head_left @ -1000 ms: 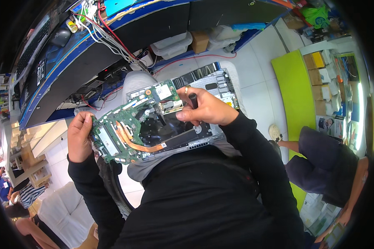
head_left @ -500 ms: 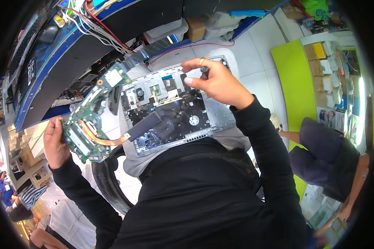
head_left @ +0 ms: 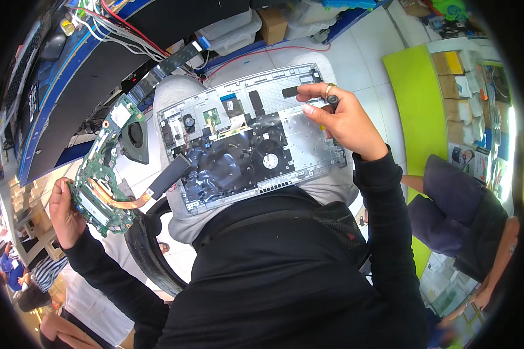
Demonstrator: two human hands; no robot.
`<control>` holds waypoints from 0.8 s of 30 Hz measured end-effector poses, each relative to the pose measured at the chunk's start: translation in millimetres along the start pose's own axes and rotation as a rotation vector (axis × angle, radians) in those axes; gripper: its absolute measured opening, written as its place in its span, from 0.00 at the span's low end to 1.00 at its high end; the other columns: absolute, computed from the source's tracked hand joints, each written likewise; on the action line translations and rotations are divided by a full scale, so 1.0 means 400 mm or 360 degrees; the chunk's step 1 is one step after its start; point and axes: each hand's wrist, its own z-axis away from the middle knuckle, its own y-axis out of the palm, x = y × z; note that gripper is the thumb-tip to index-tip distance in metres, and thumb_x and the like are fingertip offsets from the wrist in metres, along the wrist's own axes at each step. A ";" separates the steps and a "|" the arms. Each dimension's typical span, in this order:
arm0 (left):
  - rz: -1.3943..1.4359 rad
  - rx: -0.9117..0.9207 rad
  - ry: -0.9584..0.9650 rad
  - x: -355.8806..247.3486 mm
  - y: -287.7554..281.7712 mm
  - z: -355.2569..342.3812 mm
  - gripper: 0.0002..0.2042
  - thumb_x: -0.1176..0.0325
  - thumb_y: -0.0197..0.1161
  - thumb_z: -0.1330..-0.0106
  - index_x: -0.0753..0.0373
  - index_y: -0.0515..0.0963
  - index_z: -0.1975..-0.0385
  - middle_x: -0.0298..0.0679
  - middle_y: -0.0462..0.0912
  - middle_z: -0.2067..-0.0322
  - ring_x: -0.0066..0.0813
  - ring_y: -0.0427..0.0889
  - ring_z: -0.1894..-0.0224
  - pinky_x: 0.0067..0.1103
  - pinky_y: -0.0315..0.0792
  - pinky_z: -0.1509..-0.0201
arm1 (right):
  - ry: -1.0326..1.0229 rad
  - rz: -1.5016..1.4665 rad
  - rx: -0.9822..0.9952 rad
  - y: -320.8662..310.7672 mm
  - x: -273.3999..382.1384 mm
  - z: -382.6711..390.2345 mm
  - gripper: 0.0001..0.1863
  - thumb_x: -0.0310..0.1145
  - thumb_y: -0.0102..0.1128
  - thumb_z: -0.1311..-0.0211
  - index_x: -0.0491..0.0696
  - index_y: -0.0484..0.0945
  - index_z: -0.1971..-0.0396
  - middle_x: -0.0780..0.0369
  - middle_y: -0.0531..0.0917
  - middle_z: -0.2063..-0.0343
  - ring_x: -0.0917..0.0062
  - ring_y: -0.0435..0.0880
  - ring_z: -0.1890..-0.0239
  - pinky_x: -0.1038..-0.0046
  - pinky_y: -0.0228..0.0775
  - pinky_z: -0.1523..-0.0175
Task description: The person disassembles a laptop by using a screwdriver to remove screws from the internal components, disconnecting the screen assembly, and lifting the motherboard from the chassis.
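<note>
My left hand (head_left: 67, 214) grips a green laptop motherboard (head_left: 99, 168) by its outer edge, holding it up left of my lap. A copper heat pipe (head_left: 122, 202) with a dark flat end, a black fan (head_left: 135, 138) and a dark ribbon cable (head_left: 172, 67) hang with the board. Across my thighs lies an opened laptop chassis (head_left: 311, 139), its black inner plate and silver frame facing up. Over the chassis's right part, my right hand (head_left: 349, 119) is curled round a slim black-handled tool (head_left: 333, 100), apparently a screwdriver; its tip is hidden.
At the upper left stands a blue-edged workbench (head_left: 93, 43) with cables and a mouse (head_left: 55, 46). Plastic bins (head_left: 233, 35) and a cardboard box (head_left: 272, 26) sit beyond my knees. A black tyre-like ring (head_left: 145, 256) is beside my left leg. Other people are at both sides.
My left hand has moved the motherboard left, away from the chassis, uncovering more of the chassis's left side. My right hand has shifted right with the tool still in it.
</note>
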 end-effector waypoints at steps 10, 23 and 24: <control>-0.0033 0.0038 0.0015 -0.014 -0.008 0.018 0.09 0.65 0.55 0.17 0.64 0.75 0.55 0.31 0.76 0.62 0.14 0.74 0.63 0.15 0.68 0.55 | 0.0030 -0.0005 0.0064 0.004 0.003 -0.001 0.19 0.31 0.66 0.29 0.39 0.82 0.42 0.57 0.88 0.48 0.76 0.86 0.50 0.74 0.77 0.48; -0.0424 0.0156 0.0377 -0.090 0.195 0.086 0.09 0.65 0.57 0.19 0.65 0.75 0.59 0.35 0.76 0.61 0.21 0.71 0.57 0.19 0.64 0.48 | 0.0570 -0.0810 0.0935 0.142 0.026 -0.007 0.29 0.51 0.47 0.16 0.36 0.79 0.43 0.54 0.90 0.58 0.88 0.68 0.87 0.80 0.71 0.80; -0.0478 0.0152 0.0480 -0.101 0.236 0.100 0.09 0.65 0.57 0.19 0.65 0.75 0.59 0.36 0.76 0.61 0.22 0.72 0.56 0.20 0.64 0.47 | 0.0560 -0.0810 0.0943 0.148 0.023 -0.019 0.29 0.51 0.47 0.16 0.36 0.79 0.43 0.54 0.90 0.58 0.88 0.68 0.87 0.80 0.71 0.80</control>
